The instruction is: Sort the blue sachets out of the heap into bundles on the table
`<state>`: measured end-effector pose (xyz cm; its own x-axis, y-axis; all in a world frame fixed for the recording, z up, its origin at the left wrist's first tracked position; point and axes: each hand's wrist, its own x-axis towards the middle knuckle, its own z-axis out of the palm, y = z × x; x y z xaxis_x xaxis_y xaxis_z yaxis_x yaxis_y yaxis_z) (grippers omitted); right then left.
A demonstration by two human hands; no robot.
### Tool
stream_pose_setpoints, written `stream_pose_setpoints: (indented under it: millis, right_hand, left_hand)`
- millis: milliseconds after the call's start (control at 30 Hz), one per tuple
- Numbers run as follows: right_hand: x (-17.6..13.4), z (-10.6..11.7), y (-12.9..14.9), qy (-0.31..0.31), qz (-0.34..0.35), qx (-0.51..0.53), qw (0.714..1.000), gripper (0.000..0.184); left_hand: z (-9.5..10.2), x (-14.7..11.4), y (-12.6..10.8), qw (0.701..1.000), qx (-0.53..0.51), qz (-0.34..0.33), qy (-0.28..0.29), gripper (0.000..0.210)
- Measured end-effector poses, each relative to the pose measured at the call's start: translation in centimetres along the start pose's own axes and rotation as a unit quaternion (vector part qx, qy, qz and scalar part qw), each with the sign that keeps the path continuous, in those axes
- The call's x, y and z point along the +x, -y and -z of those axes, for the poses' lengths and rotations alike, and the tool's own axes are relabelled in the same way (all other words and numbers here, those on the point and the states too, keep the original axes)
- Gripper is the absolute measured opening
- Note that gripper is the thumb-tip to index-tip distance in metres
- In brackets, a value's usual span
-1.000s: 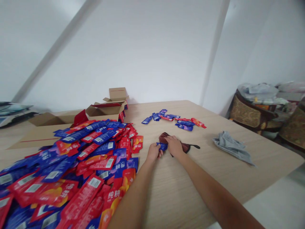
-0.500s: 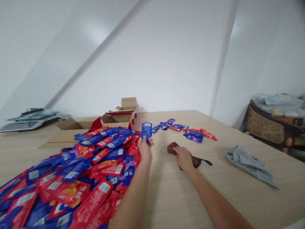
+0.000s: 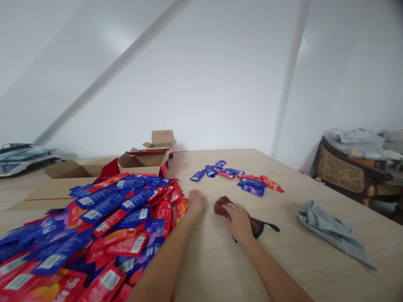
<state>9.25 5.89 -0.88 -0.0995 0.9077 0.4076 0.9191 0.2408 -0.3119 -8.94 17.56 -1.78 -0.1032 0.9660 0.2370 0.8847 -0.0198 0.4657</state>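
At left, a large heap of red and blue sachets [image 3: 126, 204] was left unsorted, it seemed (plenty there!). Beside its edge the left hand [image 3: 195, 203] was placed; any hold was hidden. Beyond, only a small sachet cluster [image 3: 235, 172] was seen set apart. Rightward, the brown pouch [image 3: 221, 205] was covered by the right hand [image 3: 239, 221], its grip impossible to judge.

A heap of packets [image 3: 105, 208] is spread on the table [image 3: 214, 268]. Behind it, boxes [image 3: 138, 169] are set; to its right — past the left hand [image 3: 195, 202] — a pouch [image 3: 220, 206] is laid; farther right, a cloth [image 3: 330, 228]. Loose packets [image 3: 252, 183] are scattered to the heap's right rear.
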Motion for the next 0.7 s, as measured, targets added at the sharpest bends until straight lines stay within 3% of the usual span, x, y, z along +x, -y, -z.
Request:
stream_pose_setpoints:
  millis: [100, 200, 367, 500, 600, 700]
  right_hand:
    - [0.1, -0.2, 0.0, 0.001, 0.0, 0.004, 1.0, 0.046]
    - [0.2, -0.3, -0.1, -0.002, 0.0, 0.007, 1.0, 0.046]
    - [0.3, -0.1, 0.0, -0.007, -0.005, 0.023, 1.0, 0.046]
    - [0.4, 0.1, 0.2, -0.01, -0.008, 0.027, 1.0, 0.046]
    - [0.6, 0.0, 0.2, -0.01, -0.012, 0.028, 0.999, 0.046]
    - [0.8, -0.4, 0.0, -0.02, -0.012, 0.037, 0.999, 0.046]
  left_hand:
    - [-1.9, 0.9, -0.5, 0.996, 0.075, -0.048, 0.0, 0.055]
    - [-2.7, 2.9, -0.8, 0.989, 0.137, -0.052, -0.008, 0.062]
    - [-2.8, 7.1, -0.2, 0.989, 0.133, -0.036, -0.059, 0.069]
    - [-2.8, 9.7, 0.3, 0.992, 0.125, -0.017, -0.021, 0.063]
    - [-2.9, 9.9, 0.5, 0.99, 0.136, -0.035, 0.021, 0.057]
    - [-2.9, 8.3, 0.2, 0.986, 0.149, -0.069, 0.021, 0.055]
